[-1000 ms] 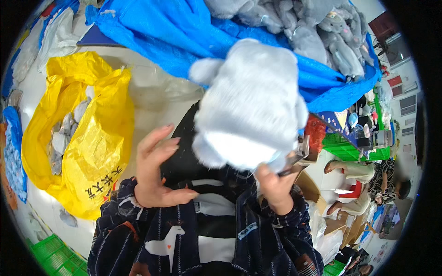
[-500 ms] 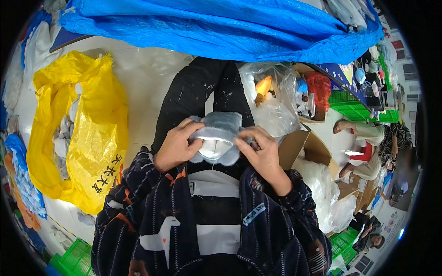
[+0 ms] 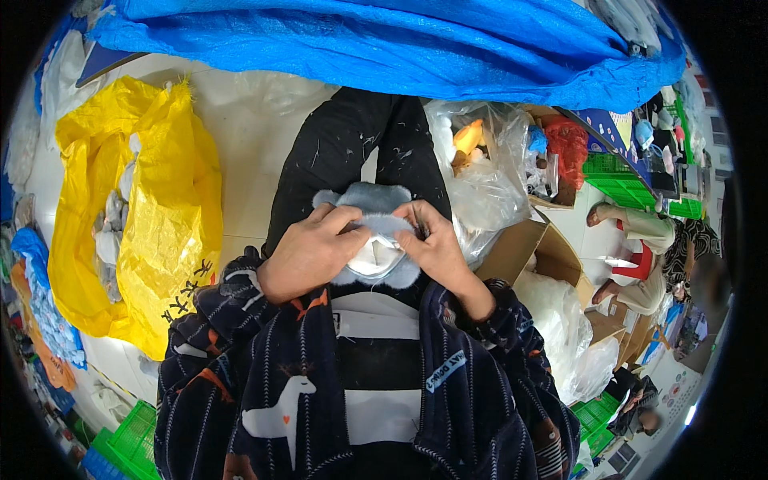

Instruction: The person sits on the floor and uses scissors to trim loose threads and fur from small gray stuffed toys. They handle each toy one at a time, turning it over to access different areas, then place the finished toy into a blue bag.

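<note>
Over a seated worker's lap, both hands close on a small grey plush piece (image 3: 370,232) with a white oval patch facing up. Left hand (image 3: 308,252) pinches its near-left edge, thumb on top; right hand (image 3: 436,244) clamps the right side, a thin dark tool seemingly between the fingers. It looks soft, light and easily squashed, best held by its furry rim rather than the patch. Its long axis runs left to right, two rounded lobes pointing away from the body. Nearby: a yellow sack (image 3: 152,216), a blue tarpaulin (image 3: 384,48), clear plastic bags (image 3: 480,184), a cardboard box (image 3: 532,248).
</note>
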A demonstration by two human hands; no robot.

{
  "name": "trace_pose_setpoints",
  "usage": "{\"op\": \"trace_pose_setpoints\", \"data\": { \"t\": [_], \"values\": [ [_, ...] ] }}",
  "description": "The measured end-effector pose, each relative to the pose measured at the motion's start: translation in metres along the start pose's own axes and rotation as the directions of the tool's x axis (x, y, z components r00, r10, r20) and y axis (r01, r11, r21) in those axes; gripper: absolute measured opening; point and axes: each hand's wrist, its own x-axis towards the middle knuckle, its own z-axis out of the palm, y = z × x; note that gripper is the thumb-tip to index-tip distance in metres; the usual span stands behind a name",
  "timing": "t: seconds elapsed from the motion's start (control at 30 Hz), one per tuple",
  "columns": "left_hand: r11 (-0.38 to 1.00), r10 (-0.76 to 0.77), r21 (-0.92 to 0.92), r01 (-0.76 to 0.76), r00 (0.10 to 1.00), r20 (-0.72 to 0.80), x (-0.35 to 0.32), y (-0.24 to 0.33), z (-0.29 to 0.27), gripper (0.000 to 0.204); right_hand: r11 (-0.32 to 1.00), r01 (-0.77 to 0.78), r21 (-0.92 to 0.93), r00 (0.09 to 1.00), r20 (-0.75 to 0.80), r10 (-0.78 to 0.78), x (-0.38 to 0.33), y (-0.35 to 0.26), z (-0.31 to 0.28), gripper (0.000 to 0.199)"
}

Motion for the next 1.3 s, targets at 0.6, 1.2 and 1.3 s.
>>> {"op": "trace_pose_setpoints", "data": {
  "t": [0.6, 1.2, 1.3],
  "values": [
    [0.993, -0.072, -0.082, 0.090, 0.976, 0.207, 0.009, -0.017, 0.006, 0.014, 0.714, 0.308, -0.629, 0.945, 0.288, -0.154, -0.003, -0.038, -0.002, 0.027],
    [0.990, -0.065, 0.132, 0.044, 0.986, 0.152, 0.009, -0.010, 0.022, 0.013, 0.965, -0.248, 0.082, 0.959, 0.160, 0.233, -0.007, 0.004, -0.008, 0.011],
    [0.990, -0.015, 0.140, 0.004, 0.997, 0.079, 0.012, -0.011, 0.023, 0.012, 0.945, -0.259, 0.200, 0.961, 0.151, 0.231, -0.009, 0.010, -0.011, 0.011]
  ]
}}
